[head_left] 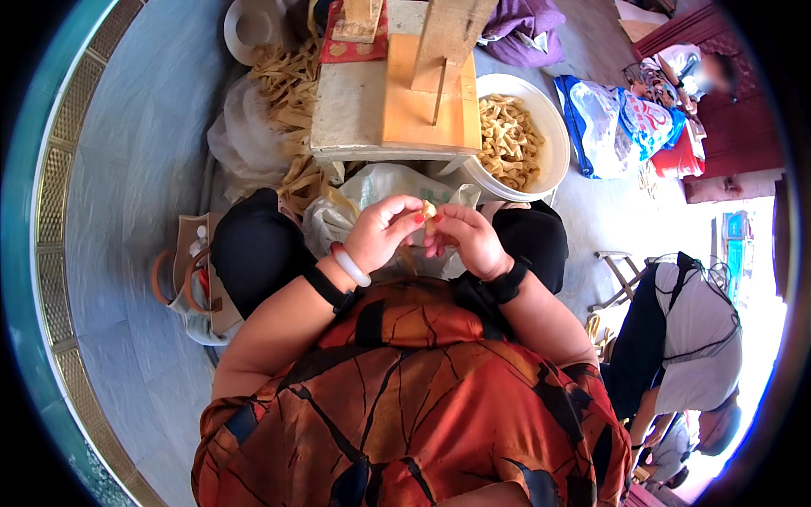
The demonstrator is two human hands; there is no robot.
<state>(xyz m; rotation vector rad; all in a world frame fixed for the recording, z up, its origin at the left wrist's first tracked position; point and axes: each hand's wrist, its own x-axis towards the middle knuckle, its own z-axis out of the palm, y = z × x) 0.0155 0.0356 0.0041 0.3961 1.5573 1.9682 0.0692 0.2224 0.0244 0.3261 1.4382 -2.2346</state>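
Observation:
Above my lap, my left hand (378,235) and my right hand (471,239) meet with the fingers pinched together. Between the fingertips is a small pale yellow piece (430,210), partly hidden, that looks like the end of a tan strip. Both hands grip it. Just beyond them, a whitish plastic bag (372,190) lies between my knees. To the far right of my hands stands a white bucket (553,139) holding many short knotted tan pieces (509,139).
Ahead is a low table (348,118) with a wooden board and upright post (443,42). Long tan strips (291,84) are heaped at its left. A handbag (190,279) sits by my left knee. Bags (621,127) lie on the right. A bending person (688,329) is at the right.

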